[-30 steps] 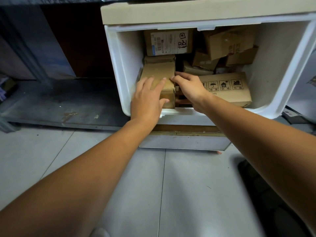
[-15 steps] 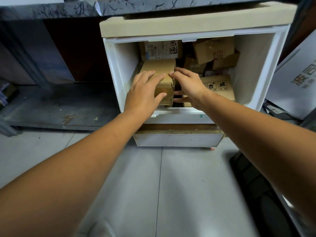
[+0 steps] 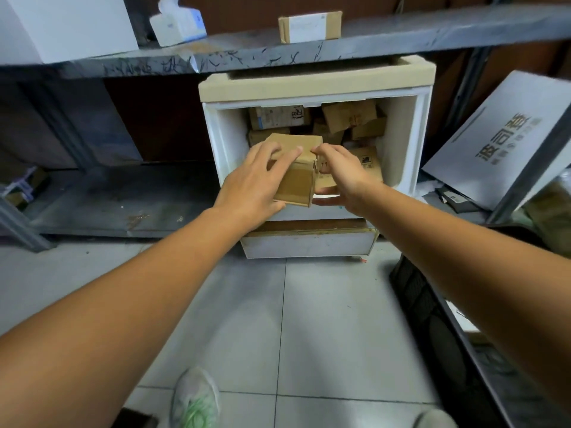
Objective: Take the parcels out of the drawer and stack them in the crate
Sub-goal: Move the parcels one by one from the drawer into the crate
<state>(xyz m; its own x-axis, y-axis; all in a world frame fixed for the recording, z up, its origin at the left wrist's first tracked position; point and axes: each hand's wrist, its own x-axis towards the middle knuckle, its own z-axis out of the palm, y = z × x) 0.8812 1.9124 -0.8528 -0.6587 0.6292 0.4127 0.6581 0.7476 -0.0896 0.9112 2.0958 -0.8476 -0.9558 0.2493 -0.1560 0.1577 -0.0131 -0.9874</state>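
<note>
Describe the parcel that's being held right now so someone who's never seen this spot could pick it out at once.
Find the white drawer under the dark metal shelf. At its front edge the left hand and right hand grip one plain brown parcel. It alone is held and bare, unlike the white-labelled parcel behind and the symbol-printed parcel beside it.

The brown parcel (image 3: 296, 177) no longer lies in the left near corner of the drawer (image 3: 327, 213). It is lifted off the other parcels and tilted, with its near end out over the drawer's near rim. The left hand (image 3: 250, 186), flat on its top 1 s ago, now grips its left side, fingers over the top. The right hand (image 3: 346, 174) now clasps the right face, thumb below. Both hands are nearer the person.
</note>
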